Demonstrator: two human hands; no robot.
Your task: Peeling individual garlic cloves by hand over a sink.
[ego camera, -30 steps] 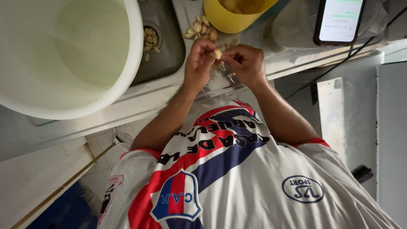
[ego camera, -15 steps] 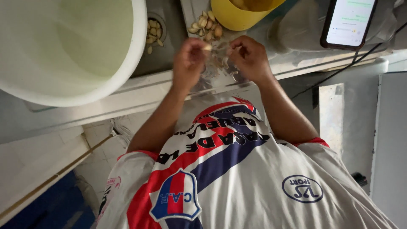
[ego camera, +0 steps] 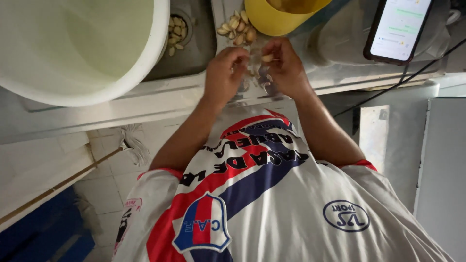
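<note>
One white bucket [ego camera: 82, 48], one yellow bowl [ego camera: 279, 14], one phone [ego camera: 398, 29]. Two hands [ego camera: 225, 73] [ego camera: 286, 68]. Garlic cloves [ego camera: 238, 26]: two small piles, too bunched to count.

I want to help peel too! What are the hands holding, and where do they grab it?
The right hand pinches a small pale garlic clove at its end with the fingertips; the left hand touches its other side.

I am in a home kitchen. A metal sink [ego camera: 194, 46] is in front of me, with peeled cloves in its drain. Left of the sink is a big white tub [ego camera: 77, 48]. Right of the sink are more cloves [ego camera: 238, 26], a yellow bowl [ego camera: 276, 14] and a phone [ego camera: 398, 29]. Below the sink is a tiled floor [ego camera: 116, 170].
</note>
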